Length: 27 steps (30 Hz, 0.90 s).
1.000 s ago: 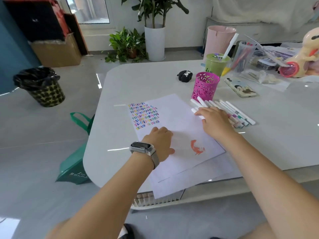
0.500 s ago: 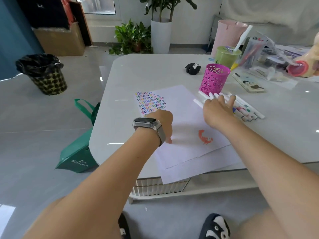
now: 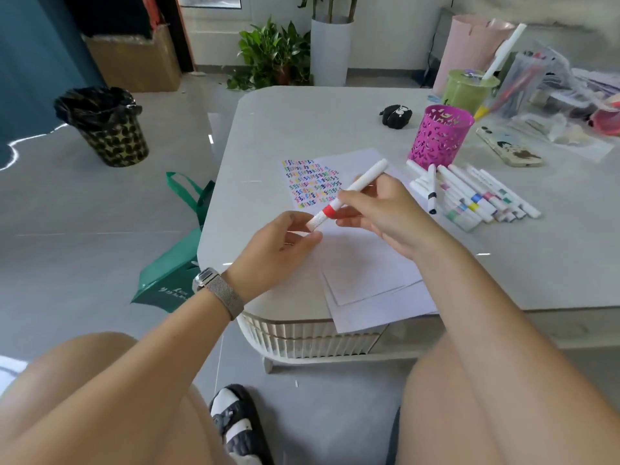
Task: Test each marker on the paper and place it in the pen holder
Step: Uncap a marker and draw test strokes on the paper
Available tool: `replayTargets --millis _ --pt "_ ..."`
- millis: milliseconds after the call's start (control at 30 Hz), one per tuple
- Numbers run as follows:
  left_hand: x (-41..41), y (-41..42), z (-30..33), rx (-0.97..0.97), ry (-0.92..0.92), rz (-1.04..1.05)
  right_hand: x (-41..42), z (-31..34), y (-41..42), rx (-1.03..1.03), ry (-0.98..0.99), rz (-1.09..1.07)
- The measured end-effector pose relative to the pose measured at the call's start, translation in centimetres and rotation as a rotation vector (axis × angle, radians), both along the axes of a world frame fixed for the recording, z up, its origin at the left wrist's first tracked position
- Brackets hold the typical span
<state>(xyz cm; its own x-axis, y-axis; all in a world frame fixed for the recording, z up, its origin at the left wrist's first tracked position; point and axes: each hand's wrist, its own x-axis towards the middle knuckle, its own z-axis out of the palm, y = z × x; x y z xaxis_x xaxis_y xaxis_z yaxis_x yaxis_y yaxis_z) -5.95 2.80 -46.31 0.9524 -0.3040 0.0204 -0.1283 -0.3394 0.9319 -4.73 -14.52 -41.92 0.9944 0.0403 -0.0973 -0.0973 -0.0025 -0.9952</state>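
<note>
My right hand (image 3: 385,213) pinched the white red-banded marker (image 3: 349,193) by its barrel above the white paper sheet (image 3: 362,263) on the pale worktop (image 3: 302,129), while my left hand's (image 3: 278,246) grip pinched its ribbed cap. The magenta perforated pen holder (image 3: 439,135) stood beyond, beside the remaining white markers (image 3: 479,196).

Head-worn camera looks down, close over table (image 3: 335,105).

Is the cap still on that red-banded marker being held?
Yes, capped. The white ribbed cap sits against the red band of the marker; the left hand pinches it, the right hand grips the barrel.
</note>
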Motion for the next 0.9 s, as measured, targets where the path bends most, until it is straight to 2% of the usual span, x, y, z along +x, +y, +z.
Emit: replayTargets --millis 67,167,233,400,500,600,633,700,767,833,900 --pt "0.3 -0.1 1.0 -0.022 0.003 0.007 -0.5 -0.1 0.7 -0.008 0.001 0.019" --pt "0.5 -1.0 2.3 0.157 -0.146 -0.035 -0.8 0.1 1.2 0.004 0.007 -0.001" --pt "0.4 -1.7 2.5 0.25 -0.22 -0.046 -0.7 0.0 1.3 -0.001 -0.004 -0.094" --pt "-0.1 -3.2 2.2 0.344 -0.314 -0.063 1.2 0.9 2.2 0.043 0.0 -0.31" --pt "-0.1 -3.7 3.0 0.229 -0.199 -0.057 2.5 1.2 2.9 -0.038 -0.007 -0.366" --pt "-0.1 -3.8 4.2 0.03 0.027 -0.108 3.6 1.3 3.6 -0.044 0.008 -0.405" --pt "-0.3 -3.4 4.4 -0.006 0.114 -0.15 4.4 1.7 2.9 0.017 0.024 -0.483" --pt "-1.5 -2.1 3.9 0.011 0.257 -0.26 6.3 2.9 -0.9 0.272 0.058 -0.741" --pt "-2.6 -0.2 3.4 0.042 0.312 -0.244 7.4 3.7 -5.3 0.489 -0.001 -0.929" --pt "-2.0 1.2 3.3 0.081 0.236 -0.075 7.2 3.0 -7.2 0.599 -0.019 -0.924" --pt "-0.2 1.5 3.2 0.232 0.064 0.055 7.0 1.6 -6.3 0.675 0.034 -0.803"
